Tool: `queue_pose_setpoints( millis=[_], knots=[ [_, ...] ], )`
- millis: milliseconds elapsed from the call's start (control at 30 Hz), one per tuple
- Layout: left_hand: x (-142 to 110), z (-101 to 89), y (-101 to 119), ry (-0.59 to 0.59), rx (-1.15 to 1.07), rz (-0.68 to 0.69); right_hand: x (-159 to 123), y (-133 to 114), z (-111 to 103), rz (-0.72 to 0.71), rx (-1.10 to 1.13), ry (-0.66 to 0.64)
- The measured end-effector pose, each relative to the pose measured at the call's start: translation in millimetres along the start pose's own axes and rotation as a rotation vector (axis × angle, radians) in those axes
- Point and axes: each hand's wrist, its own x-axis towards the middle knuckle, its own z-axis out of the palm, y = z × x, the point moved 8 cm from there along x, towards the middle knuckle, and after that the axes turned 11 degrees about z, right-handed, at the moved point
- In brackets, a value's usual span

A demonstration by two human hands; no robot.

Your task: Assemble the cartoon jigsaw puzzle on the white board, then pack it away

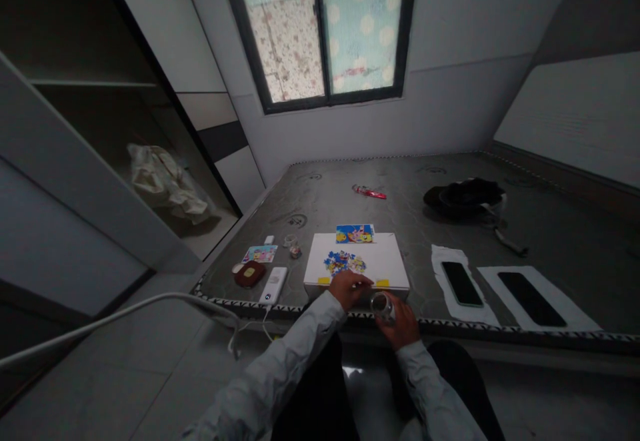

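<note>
My right hand [401, 324] is wrapped round a small clear jar [381, 305] at the front edge of the bed, with the jar's round opening facing up. My left hand [349, 288] reaches over the near edge of a white box [387, 253], its fingers bent together; whatever they may hold is too small to make out. Just beyond those fingers, a loose heap of colourful jigsaw pieces [343, 262] lies on the box. A cartoon picture card [355, 234] lies at the box's far edge, and yellow tape [382, 283] marks its near edge.
On the left are a white power bank [274, 286] with a cable, a brown case [249, 273], another picture card [259, 254] and small clear containers [295, 250]. Two phones [463, 284] lie to the right. Further back are a dark cap [465, 199] and a red item [370, 192].
</note>
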Motion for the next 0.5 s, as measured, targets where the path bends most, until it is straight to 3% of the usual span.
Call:
queue_pose_setpoints(
  millis=[67,133,233,333,500],
  knots=[
    [1,-20.1,-39,0.117,0.014,-0.136,0,2,0,0.003,-0.002,0.007],
    [3,-29.9,-83,0.063,0.1,-0.285,0,4,1,0.019,-0.004,-0.004],
    [10,-38.7,-133,0.004,0.143,-0.35,-1,4,2,0.019,-0.014,-0.018],
    [18,-36.4,-164,-0.065,0.175,-0.396,0,4,4,0.033,-0.017,-0.032],
    [33,-23.8,-186,-0.186,0.212,-0.444,0,8,7,0.058,-0.014,-0.012]
  ],
)
